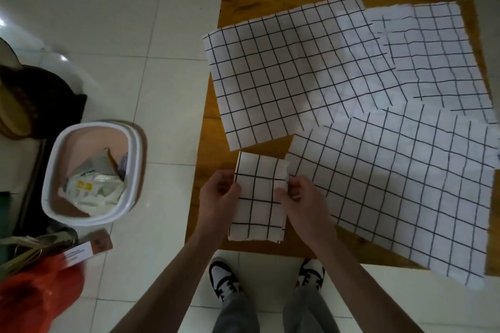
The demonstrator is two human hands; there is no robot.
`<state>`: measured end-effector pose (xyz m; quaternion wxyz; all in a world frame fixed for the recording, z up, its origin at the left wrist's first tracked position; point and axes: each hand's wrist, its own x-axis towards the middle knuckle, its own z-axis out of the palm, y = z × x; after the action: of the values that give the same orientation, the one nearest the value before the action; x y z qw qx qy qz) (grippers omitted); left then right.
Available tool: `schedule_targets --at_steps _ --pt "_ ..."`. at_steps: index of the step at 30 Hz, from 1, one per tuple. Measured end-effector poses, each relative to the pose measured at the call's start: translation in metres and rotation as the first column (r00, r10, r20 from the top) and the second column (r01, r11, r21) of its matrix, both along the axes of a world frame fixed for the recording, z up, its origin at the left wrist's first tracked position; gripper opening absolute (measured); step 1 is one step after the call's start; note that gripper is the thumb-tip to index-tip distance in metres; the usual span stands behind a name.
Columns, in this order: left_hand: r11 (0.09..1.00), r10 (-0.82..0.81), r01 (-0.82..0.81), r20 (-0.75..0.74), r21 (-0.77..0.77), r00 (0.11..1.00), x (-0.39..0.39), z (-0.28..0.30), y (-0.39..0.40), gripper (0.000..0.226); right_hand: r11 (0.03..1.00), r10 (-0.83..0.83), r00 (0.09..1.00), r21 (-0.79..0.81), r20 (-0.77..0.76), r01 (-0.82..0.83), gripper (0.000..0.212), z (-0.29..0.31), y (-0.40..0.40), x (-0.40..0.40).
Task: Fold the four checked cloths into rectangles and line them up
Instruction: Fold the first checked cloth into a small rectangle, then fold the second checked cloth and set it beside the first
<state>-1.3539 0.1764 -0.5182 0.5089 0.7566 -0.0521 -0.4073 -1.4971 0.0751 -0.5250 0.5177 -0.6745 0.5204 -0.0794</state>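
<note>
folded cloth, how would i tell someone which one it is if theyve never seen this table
Find the wooden table and look at its near left corner. The folded cloth lies there, gripped at its sides by the left hand and right hand. It alone is a small thick rectangle; the other three checked cloths lie spread open.

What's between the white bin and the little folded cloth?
In the head view, bare pale floor tile and a strip of the wooden table lie between the white bin and the folded cloth. The left hand grips the cloth's edge.
</note>
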Motion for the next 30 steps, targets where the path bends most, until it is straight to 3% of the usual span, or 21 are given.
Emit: schedule_targets --at_steps 3,8,18,24,30 --pt "0.999 -0.034 0.03 0.115 0.04 0.993 0.011 -0.003 0.01 0.018 0.998 -0.047 0.999 -0.044 0.018 0.048 0.009 -0.001 0.017 0.014" --pt "0.993 -0.055 0.023 0.291 0.113 0.955 0.024 -0.021 0.027 0.015 0.983 -0.011 0.996 -0.185 -0.083 -0.005 0.007 -0.015 0.031 0.031" --pt "0.967 -0.174 0.071 0.434 0.243 0.884 0.025 -0.029 0.03 0.026 0.937 0.063 0.962 -0.316 -0.266 -0.149 0.017 -0.031 0.029 0.044" --pt "0.961 -0.214 0.1 0.457 0.26 0.863 0.02 -0.033 0.034 0.044 0.93 0.061 0.959 -0.334 -0.278 -0.156 0.024 -0.031 0.031 0.04" --pt "0.952 -0.257 0.109 0.554 0.287 0.792 0.013 -0.03 0.03 0.038 0.898 0.112 0.97 -0.397 -0.215 -0.191 0.022 -0.027 0.022 0.025"
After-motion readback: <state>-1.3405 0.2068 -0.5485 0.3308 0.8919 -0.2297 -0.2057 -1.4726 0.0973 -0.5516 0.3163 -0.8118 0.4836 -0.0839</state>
